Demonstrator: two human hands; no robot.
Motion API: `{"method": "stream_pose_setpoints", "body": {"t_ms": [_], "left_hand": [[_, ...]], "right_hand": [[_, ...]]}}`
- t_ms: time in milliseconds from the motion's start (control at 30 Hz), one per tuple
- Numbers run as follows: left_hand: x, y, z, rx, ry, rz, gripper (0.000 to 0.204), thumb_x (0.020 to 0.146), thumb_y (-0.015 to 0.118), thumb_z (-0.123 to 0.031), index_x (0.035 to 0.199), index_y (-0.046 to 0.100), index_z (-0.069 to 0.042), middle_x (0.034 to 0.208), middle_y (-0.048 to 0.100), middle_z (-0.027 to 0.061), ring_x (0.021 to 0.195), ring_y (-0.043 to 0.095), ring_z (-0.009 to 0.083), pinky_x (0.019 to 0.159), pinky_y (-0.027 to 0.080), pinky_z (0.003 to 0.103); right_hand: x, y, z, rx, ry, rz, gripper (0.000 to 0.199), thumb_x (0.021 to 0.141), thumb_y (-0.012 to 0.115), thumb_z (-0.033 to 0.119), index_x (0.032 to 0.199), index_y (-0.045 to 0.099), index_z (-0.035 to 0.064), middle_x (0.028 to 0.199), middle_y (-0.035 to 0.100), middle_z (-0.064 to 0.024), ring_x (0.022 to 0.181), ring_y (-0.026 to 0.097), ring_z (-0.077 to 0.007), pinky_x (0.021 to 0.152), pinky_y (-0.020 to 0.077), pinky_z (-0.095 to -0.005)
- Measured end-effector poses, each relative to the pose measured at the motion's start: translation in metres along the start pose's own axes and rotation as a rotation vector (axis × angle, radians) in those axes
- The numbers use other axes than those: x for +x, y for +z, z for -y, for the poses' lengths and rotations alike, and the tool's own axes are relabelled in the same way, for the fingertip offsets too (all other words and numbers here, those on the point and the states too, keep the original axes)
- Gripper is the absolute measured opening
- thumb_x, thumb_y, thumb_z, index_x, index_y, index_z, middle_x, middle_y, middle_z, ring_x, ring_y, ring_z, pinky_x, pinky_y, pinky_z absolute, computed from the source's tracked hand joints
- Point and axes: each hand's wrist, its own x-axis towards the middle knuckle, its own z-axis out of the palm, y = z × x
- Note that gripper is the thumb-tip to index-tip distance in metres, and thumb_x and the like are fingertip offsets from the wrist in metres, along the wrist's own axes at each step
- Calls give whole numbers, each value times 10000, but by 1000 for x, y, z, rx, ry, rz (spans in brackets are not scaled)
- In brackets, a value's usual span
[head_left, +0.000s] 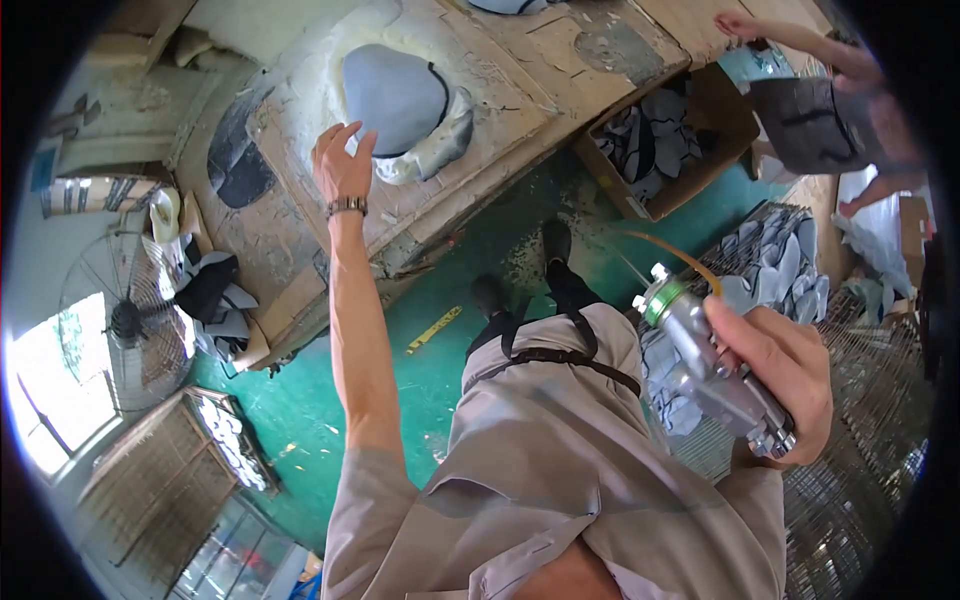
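Head view: the left hand (345, 165), fingers spread, is beside a grey fabric piece (395, 95) at upper centre, likely soft, light, best edge-held; the right hand (780, 370) wraps its fingers round a rigid spray gun (700, 350).

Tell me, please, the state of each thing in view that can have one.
Spray gun, gripped in the right hand
Grey piece, lying on the workbench
Left hand, open, fingers by the grey piece's edge
Cardboard box, open-topped, holding grey-and-black pieces
Fan, running or stopped unclear
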Motion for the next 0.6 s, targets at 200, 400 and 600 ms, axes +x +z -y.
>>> {"method": "stream_pose_setpoints", "body": {"t_ms": [200, 400, 600], "left_hand": [[13, 35, -11, 342, -79, 278, 518, 755, 750, -541, 1166, 778, -227, 1460, 554, 118, 1404, 429, 293, 1142, 323, 509], [16, 43, -7, 318, -126, 225, 486, 740, 783, -478, 1136, 790, -199, 1443, 570, 126, 1369, 471, 315, 1116, 369, 492], [16, 46, -17, 305, -208, 231, 465, 724, 804, -431, 1131, 794, -207, 1447, 569, 118, 1374, 467, 301, 1119, 367, 492]], "right_hand": [[4, -23, -47, 9, 50, -118, 560, 763, 752, 234, 1228, 674, -67, 706, 599, -76, 580, 576, -160, 521, 415, -279], [15, -38, -72, 11, 187, -197, 504, 758, 733, 239, 1184, 716, -29, 702, 611, -52, 602, 579, -150, 595, 404, -284], [40, -41, -77, -48, 321, -252, 650, 846, 553, 526, 1135, 751, -22, 767, 657, -107, 704, 622, -203, 681, 438, -309]]}}
